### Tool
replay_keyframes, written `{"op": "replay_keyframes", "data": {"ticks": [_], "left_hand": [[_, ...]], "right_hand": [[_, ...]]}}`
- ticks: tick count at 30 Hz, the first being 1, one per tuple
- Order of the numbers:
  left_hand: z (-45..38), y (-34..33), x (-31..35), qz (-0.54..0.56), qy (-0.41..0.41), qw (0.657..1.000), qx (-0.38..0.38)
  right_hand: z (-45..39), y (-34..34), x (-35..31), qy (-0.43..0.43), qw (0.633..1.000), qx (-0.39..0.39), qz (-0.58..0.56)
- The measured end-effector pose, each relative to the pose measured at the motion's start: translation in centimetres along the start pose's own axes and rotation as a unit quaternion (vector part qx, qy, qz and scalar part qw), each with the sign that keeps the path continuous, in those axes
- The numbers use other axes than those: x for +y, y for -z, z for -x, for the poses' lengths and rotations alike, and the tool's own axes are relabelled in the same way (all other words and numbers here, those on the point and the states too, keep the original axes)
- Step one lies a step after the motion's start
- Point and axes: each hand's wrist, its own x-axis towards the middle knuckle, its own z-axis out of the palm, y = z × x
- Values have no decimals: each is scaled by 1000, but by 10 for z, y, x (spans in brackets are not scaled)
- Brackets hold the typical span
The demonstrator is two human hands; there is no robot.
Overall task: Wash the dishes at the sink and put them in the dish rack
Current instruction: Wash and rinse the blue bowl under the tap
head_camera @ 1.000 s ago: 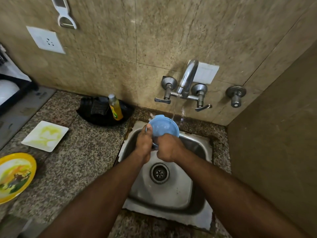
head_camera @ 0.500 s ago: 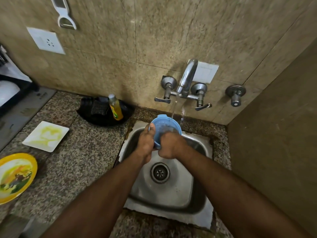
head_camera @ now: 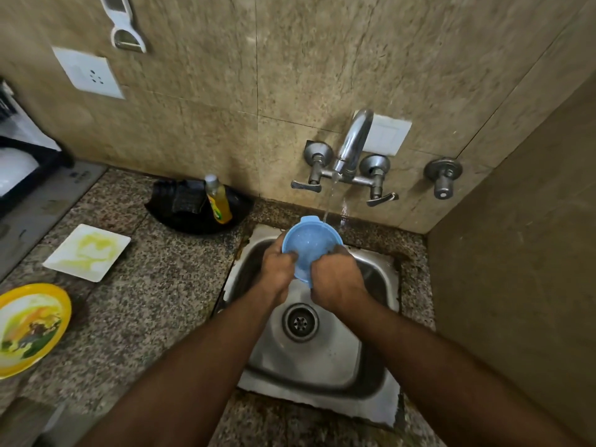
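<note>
Over steel sink (head_camera: 371, 375), left hand (head_camera: 278, 267) and right hand (head_camera: 335, 280) grip blue bowl (head_camera: 311, 241).

Dish rack (head_camera: 22, 169) cut off by left edge, contents unreadable. Yellow plate (head_camera: 30, 327) clipped at left edge; white hanging tool (head_camera: 124, 25) cropped at top. Blue bowl (head_camera: 311, 245) lower part hidden behind left hand (head_camera: 279, 269) and right hand (head_camera: 337, 282).

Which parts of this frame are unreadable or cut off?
Head view only:
- Dish rack: cut by the left edge.
- Yellow plate: partly cut by the left edge.
- Bottle label: too small.
- Bowl underside: hidden by left hand and right hand.
</note>
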Motion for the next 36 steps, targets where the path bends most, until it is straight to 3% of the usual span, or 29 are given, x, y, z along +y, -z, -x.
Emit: {"op": "replay_keyframes", "data": {"ticks": [4,6,10,14,18,20,25,29,33,36], "left_hand": [[-1,-4,10,17,-12,1000,-22],[-1,-2,14,-3,-10,1000,-14],[-9,-5,11,-48,37,998,24],[-21,-3,-3,-60,115,990,55],[-9,-6,0,-117,130,979,105],[-4,-6,2,-116,153,978,86],[-8,-10,3,-62,158,986,-9],[-30,-6,13,-90,130,987,32],[-33,10,17,-156,108,981,26],[-23,9,12,-158,99,982,-16]], "right_hand": [[-10,-6,-6,-7,989,-26,147],[-13,-6,-7,-4,986,-36,165],[-9,0,-7,59,993,-49,94],[4,1,3,29,999,-18,-30],[4,-13,13,94,995,30,-2],[2,-21,22,114,993,36,0],[-9,-21,41,67,995,68,33],[-15,-24,25,51,995,82,-35],[1,-39,21,64,974,175,-126],[-3,-59,19,30,986,81,-145]]}}
